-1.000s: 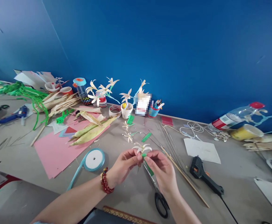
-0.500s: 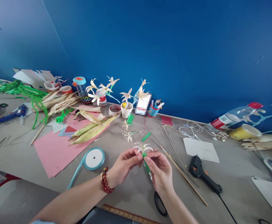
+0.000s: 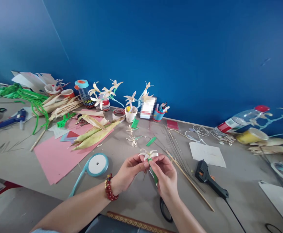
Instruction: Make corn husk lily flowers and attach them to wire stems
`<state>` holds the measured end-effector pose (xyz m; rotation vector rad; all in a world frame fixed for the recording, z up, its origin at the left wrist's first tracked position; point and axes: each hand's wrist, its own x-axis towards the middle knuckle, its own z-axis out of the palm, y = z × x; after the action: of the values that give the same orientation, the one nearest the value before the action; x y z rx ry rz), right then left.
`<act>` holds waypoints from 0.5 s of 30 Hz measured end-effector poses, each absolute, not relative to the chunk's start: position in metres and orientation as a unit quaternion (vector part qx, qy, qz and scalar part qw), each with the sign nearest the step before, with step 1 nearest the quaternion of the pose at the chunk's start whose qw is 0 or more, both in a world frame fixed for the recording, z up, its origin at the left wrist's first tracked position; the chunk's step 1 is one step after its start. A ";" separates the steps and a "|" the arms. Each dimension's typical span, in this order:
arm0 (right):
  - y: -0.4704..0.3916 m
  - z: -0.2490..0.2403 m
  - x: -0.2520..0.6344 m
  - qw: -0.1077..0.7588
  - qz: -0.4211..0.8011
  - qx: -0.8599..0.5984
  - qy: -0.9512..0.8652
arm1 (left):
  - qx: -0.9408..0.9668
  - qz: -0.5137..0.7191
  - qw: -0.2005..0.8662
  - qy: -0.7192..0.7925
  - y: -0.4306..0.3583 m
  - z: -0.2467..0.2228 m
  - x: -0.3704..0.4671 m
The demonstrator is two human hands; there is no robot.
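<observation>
Near the table's front edge, my left hand [image 3: 131, 171] pinches the base of a white craft flower [image 3: 148, 156] with narrow curved petals. My right hand [image 3: 165, 178] is closed on a green strip [image 3: 154, 174] that meets the flower just under its petals and hangs down between my hands. The fingertips of both hands almost touch, and they hide most of the flower's stem. Below my right wrist lies a black scissor handle [image 3: 165, 210], partly covered. Two small flowers, one of them a white flower [image 3: 133, 141], rest on the table beyond my hands.
A blue ribbon roll [image 3: 98, 164] and pink paper [image 3: 56, 158] with corn husks [image 3: 95, 134] lie left. Thin wires [image 3: 180, 152], a wooden stick [image 3: 192, 184] and a black glue gun [image 3: 210, 181] lie right. Flowers stand in a white cup [image 3: 131, 115] at the back.
The green strip has shifted slightly under the petals, and its hanging end lies differently beside my right fingers. Both hands keep their pinch. The view has turned a little to the right.
</observation>
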<state>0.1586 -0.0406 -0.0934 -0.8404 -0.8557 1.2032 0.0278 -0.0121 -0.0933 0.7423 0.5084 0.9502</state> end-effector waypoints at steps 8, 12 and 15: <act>-0.039 -0.092 0.159 0.654 0.531 -0.377 -0.385 | 0.368 0.447 0.780 0.238 -0.013 -0.096 0.028; -0.040 -0.092 0.159 0.649 0.529 -0.388 -0.385 | 0.366 0.452 0.775 0.246 -0.013 -0.096 0.028; -0.040 -0.091 0.159 0.646 0.531 -0.394 -0.382 | 0.371 0.453 0.770 0.255 -0.013 -0.094 0.029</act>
<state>0.1590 -0.0403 -0.0911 -0.8961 -0.8689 1.2077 0.0291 -0.0134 -0.0944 0.8049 0.5524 0.9828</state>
